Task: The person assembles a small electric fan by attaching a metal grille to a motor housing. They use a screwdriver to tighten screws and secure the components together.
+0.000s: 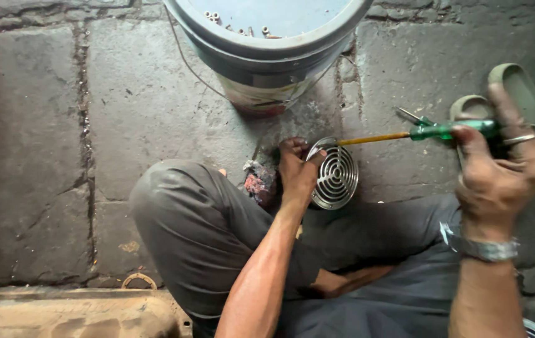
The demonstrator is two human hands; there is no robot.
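Poking the grill (336,177) with a screwdriver (417,133).

The left hand (295,172) is pinching the grill at its 9 o'clock edge; the right hand (499,169) is gripping the handle. Next, I think, the tip needs steady aiming.

Left hand (297,172) holding round metal grille (336,178), right hand (502,163) gripping green-handled screwdriver (417,133), bucket (267,56) beyond

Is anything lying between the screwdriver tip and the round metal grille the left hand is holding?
Nothing visible does. The screwdriver, gripped by the right hand, already has its tip at the upper rim of the round metal grille, which the left hand holds at its left edge on the stone floor.
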